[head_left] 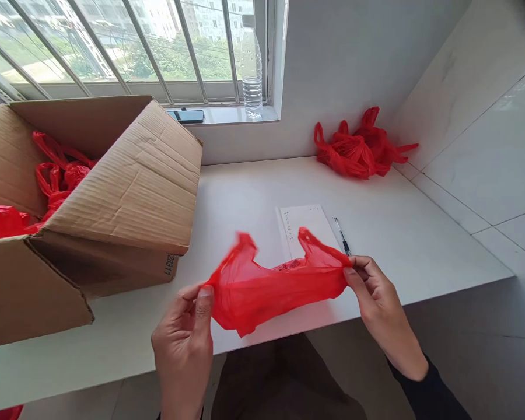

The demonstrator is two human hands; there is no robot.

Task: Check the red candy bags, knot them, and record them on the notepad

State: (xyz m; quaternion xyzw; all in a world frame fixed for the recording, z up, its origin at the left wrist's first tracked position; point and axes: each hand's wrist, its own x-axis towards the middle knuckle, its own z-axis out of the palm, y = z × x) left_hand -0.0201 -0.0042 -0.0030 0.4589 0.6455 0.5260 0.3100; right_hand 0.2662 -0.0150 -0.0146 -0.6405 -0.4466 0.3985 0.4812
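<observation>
A red plastic bag [280, 291] is stretched sideways between my two hands, above the front edge of the white table. Its two handle loops stick up, and something small and dark, which I cannot make out, shows at its opening. My left hand [186, 326] pinches the bag's left side between thumb and fingers. On the other side, my right hand [376, 297] pinches the right edge the same way. Just behind the bag lies an open notebook [308, 224] with writing on it, partly covered by the bag. Beside it is a black pen [342, 236], close to my right fingertips.
A large open cardboard box [144, 181] with red bags [65, 175] inside fills the left of the table [420, 233]. More red bags [359, 149] are heaped at the back right. A water bottle [251, 70] and a phone [189, 116] rest on the windowsill.
</observation>
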